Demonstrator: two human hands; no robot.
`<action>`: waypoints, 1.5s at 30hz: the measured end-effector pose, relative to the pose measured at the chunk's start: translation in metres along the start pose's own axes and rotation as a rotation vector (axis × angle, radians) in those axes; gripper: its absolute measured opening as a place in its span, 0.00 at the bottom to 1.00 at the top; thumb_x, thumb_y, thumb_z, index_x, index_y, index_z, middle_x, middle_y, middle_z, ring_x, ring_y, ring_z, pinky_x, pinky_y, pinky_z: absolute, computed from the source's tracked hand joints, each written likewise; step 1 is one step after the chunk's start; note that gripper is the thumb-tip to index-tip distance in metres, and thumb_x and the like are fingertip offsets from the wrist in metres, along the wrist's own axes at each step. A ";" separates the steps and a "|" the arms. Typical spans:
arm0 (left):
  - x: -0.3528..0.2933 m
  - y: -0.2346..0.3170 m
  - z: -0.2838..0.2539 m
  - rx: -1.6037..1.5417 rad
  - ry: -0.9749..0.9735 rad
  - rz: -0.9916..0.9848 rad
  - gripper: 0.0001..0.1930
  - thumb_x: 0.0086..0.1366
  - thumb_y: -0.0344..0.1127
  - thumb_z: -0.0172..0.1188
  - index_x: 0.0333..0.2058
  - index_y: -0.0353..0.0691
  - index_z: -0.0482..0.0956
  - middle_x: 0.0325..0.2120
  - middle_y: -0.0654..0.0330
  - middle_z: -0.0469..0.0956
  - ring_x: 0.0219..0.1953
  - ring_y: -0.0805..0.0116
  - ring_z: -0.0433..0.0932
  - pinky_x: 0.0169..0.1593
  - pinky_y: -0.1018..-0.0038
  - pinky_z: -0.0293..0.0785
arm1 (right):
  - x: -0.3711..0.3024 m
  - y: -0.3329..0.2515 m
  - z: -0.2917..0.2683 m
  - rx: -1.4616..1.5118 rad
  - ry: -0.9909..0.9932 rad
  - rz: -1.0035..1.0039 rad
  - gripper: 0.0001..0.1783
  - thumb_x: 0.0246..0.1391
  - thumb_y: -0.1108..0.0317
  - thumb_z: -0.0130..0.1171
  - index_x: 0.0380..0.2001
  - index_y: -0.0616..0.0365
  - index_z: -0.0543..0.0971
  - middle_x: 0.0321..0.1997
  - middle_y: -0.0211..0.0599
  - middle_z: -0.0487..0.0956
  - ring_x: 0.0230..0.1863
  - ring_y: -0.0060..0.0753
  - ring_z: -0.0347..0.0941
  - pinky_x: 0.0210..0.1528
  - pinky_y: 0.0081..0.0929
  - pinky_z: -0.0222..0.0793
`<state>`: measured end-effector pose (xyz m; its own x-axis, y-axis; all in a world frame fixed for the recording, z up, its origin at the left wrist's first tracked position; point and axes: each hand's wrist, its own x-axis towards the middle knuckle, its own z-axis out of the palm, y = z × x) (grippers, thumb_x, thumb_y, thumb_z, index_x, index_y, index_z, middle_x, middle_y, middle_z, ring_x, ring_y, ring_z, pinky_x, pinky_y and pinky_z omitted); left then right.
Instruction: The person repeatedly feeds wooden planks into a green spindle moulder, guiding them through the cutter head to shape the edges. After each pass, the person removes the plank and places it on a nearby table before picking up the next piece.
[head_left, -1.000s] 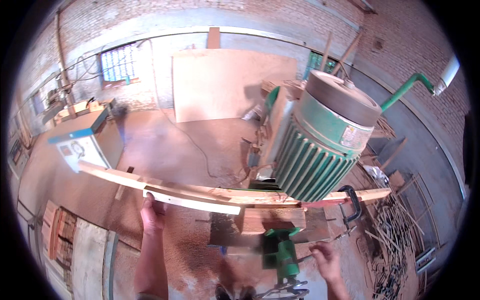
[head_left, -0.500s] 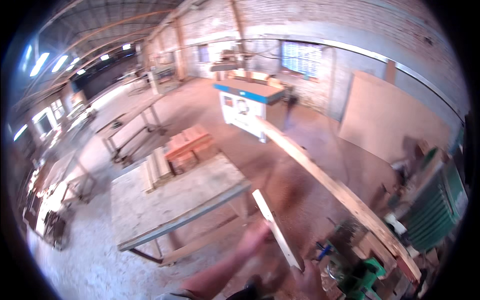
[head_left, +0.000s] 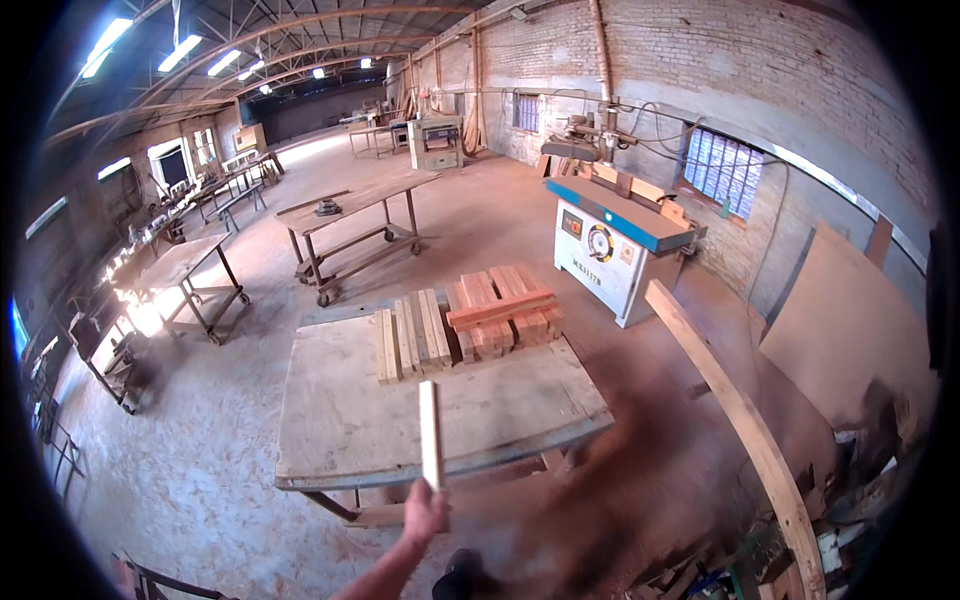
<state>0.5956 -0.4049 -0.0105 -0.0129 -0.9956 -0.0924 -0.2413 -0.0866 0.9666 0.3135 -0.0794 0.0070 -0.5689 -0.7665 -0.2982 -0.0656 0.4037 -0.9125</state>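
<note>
My left hand (head_left: 425,513) is closed around the lower end of a short pale wooden strip (head_left: 430,435). The strip points up and away from me, in front of the near edge of a worn table (head_left: 350,420). On that table lies a row of pale wooden strips (head_left: 413,335), side by side. Right beside them is a stack of reddish wooden pieces (head_left: 503,310), with one piece laid across the top. My right hand is out of the picture.
A long plank (head_left: 735,400) slants along the right side, toward a white machine with a blue-edged top (head_left: 610,245). Wood scraps and machine parts crowd the lower right. Farther off stands a wheeled table (head_left: 370,205). A large brown board (head_left: 850,320) leans at the right wall.
The view has swung left toward the table. My left hand has carried the strip over to the table's near edge. My right hand, earlier at the strip's lower end, has left the picture.
</note>
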 end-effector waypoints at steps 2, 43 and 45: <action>0.068 -0.014 -0.041 0.216 0.137 0.069 0.13 0.61 0.38 0.58 0.33 0.33 0.69 0.23 0.52 0.76 0.25 0.63 0.77 0.29 0.63 0.73 | 0.015 -0.008 0.009 0.000 0.019 0.121 0.27 0.54 0.70 0.58 0.56 0.63 0.66 0.40 0.43 0.76 0.38 0.33 0.74 0.40 0.29 0.72; -0.032 -0.099 -0.152 0.499 0.307 -0.216 0.18 0.62 0.46 0.55 0.42 0.37 0.76 0.38 0.47 0.77 0.43 0.45 0.75 0.47 0.57 0.71 | 0.114 0.014 0.050 -0.392 -0.434 0.413 0.18 0.65 0.55 0.48 0.47 0.57 0.73 0.36 0.34 0.77 0.33 0.25 0.75 0.33 0.24 0.73; -0.109 -0.098 -0.168 0.564 0.024 -0.496 0.19 0.62 0.48 0.53 0.42 0.38 0.76 0.38 0.46 0.78 0.44 0.45 0.75 0.47 0.56 0.72 | 0.122 0.028 0.054 -0.287 -0.596 0.392 0.16 0.64 0.56 0.48 0.43 0.57 0.74 0.33 0.33 0.77 0.30 0.26 0.75 0.31 0.24 0.73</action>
<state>0.7841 -0.2938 -0.0552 0.2459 -0.8456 -0.4737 -0.6743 -0.5004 0.5431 0.2869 -0.1887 -0.0704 -0.0613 -0.6476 -0.7595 -0.2072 0.7526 -0.6250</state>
